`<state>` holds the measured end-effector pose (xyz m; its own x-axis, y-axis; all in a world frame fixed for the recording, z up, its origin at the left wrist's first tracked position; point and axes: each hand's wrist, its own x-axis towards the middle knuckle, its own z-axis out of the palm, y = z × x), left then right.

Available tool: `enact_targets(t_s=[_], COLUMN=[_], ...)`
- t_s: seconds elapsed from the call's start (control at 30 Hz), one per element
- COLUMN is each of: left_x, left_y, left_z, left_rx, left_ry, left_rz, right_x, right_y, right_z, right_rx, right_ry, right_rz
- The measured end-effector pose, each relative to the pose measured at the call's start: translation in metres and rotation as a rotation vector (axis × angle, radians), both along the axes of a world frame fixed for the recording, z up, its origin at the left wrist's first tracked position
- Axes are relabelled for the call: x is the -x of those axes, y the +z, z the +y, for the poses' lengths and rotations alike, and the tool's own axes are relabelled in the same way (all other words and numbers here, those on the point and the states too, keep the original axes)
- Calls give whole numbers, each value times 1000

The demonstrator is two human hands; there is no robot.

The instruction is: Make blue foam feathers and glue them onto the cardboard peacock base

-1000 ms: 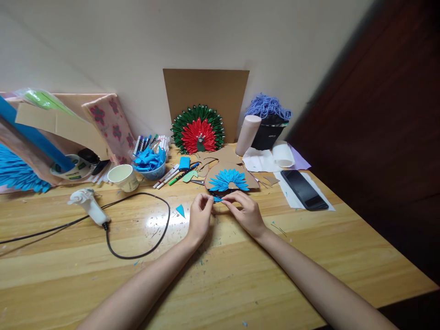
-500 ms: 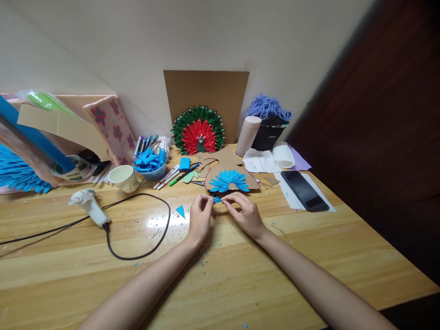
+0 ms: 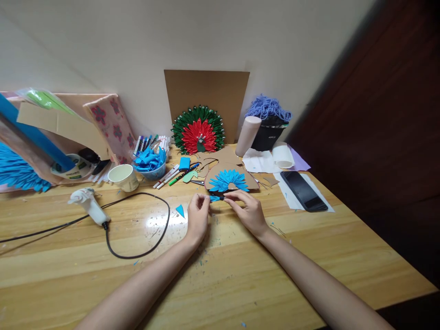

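Observation:
My left hand (image 3: 198,217) pinches the left end of a small pleated blue paper piece (image 3: 215,198) just above the table. At the right end of that piece, my right hand (image 3: 250,214) has its thumb and fingertips closed on a small dark part, too fine to make out. Right behind both hands lies a rounded cardboard piece (image 3: 253,183) bearing a half fan of blue folded petals (image 3: 229,178). A loose blue triangle (image 3: 180,211) rests left of my left hand.
A white glue gun (image 3: 90,207) with a looping black cord stands left. Behind are a paper cup (image 3: 123,178), a bowl (image 3: 153,174) of blue scraps, markers (image 3: 167,177), and a red-green fan (image 3: 198,133) against cardboard. A phone (image 3: 304,191) and pinkish bottle (image 3: 248,136) are right.
My hands have drawn slightly apart, the left one moving a little left. More of the blue piece and a dark part at its right end now show between the fingertips.

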<state>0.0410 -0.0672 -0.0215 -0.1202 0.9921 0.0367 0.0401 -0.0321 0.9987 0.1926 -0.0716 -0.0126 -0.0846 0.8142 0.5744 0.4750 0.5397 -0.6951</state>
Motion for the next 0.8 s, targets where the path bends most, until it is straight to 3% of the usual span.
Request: enact_targets(t_s=[0.5, 0.8], left_x=[-1, -1], left_y=[0, 0], left_z=[-1, -1], left_rx=[-15, -34], left_ry=[-120, -30], left_rz=[-42, -26], right_x=[3, 1], right_y=[-3, -2], right_z=[-1, 0], right_rx=[16, 84], right_ry=[35, 19], right_rz=[-62, -67])
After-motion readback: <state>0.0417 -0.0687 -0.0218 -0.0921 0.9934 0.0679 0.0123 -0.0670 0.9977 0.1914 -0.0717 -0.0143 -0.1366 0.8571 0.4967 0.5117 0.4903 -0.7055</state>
